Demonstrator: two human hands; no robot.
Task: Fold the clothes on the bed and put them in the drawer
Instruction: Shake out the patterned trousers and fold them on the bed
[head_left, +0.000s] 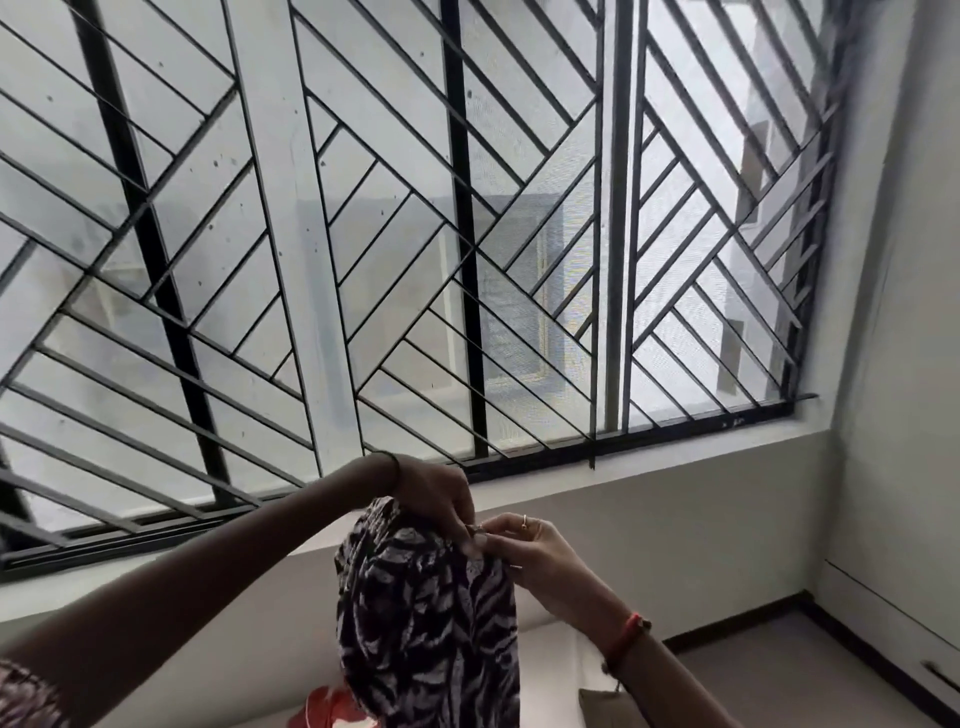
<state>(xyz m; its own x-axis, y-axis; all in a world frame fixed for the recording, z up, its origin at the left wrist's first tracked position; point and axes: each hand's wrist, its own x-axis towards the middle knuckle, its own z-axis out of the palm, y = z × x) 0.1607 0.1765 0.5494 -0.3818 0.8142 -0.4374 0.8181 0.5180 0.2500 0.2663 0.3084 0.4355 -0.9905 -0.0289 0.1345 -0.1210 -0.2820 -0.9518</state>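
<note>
A black-and-white zebra-patterned garment (426, 623) hangs in the air in front of me, below the window. My left hand (436, 493) pinches its top edge from above, fingers closed on the cloth. My right hand (530, 551), with a ring and a red thread at the wrist, grips the same top edge just to the right, touching the left fingers. The garment's lower part runs out of view at the bottom. A red and white piece of clothing (327, 709) lies below on the bed (545, 670). No drawer is clearly seen.
A large window with a black diagonal metal grille (415, 234) fills the wall ahead. A white wall and sill run beneath it. A white cabinet front with a dark handle (940, 675) stands at the right edge. A tan cushion corner (602, 706) shows near the bottom.
</note>
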